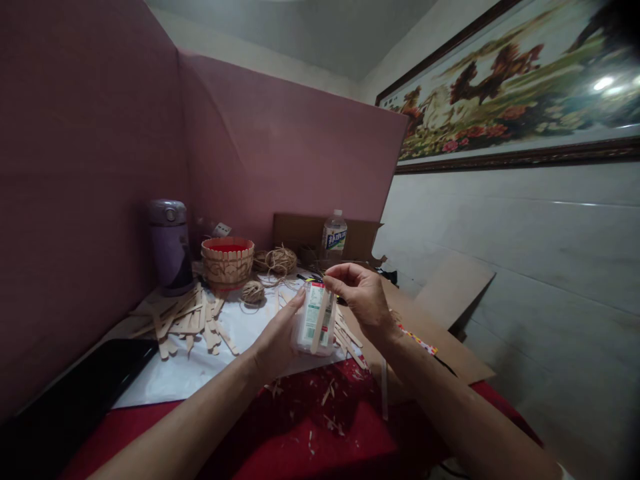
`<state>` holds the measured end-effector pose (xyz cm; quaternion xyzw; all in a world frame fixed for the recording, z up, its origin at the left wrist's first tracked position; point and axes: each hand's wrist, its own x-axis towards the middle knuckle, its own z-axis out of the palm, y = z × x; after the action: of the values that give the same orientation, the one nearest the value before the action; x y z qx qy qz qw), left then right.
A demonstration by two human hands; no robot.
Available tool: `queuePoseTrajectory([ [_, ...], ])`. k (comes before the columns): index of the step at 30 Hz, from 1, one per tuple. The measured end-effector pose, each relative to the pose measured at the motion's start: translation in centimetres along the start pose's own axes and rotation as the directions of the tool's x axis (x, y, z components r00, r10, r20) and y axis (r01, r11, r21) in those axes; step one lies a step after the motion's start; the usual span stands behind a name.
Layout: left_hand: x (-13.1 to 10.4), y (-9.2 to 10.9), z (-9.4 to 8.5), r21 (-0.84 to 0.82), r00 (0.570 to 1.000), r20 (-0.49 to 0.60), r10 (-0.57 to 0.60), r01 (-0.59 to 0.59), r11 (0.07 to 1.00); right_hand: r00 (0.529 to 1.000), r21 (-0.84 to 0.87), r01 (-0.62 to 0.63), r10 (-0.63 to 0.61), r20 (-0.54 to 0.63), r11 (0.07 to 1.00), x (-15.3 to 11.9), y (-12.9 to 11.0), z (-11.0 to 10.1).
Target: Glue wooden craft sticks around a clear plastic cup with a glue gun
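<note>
Just below the frame's centre, the person's left hand (pixel 277 340) grips a clear plastic container (pixel 309 320), fingers mostly hidden, while the right hand's (pixel 367 303) fingers pinch a wooden craft stick (pixel 321 319), slightly tilted, over its label.

Slim multicoloured patterned wristband (pixel 419 340)

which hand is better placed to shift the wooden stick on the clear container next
Probably the right hand: it pinches the wooden stick near its top, while the left hand holds the clear container.
</note>
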<state>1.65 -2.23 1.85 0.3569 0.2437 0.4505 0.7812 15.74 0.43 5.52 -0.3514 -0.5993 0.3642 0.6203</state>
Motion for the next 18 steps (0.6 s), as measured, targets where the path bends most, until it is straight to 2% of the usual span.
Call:
queuePoseTrajectory([
  [5,0.04,-0.17,-0.11,0.061,0.999,-0.036,0.038,-0.036,0.997,1.000,-0.055,0.027,-0.026,0.014,0.998,-0.18,-0.23,-0.11],
  [9,0.15,-0.47,-0.36,0.131,0.998,-0.009,0.069,-0.067,0.989,0.999,-0.109,0.032,-0.028,0.037,0.994,-0.35,-0.63,-0.15],
  [18,-0.02,-0.43,0.30,0.194,0.993,-0.063,0.102,-0.088,0.977,0.998,-0.137,0.052,-0.047,0.042,0.989,-0.60,-0.55,-0.32],
])
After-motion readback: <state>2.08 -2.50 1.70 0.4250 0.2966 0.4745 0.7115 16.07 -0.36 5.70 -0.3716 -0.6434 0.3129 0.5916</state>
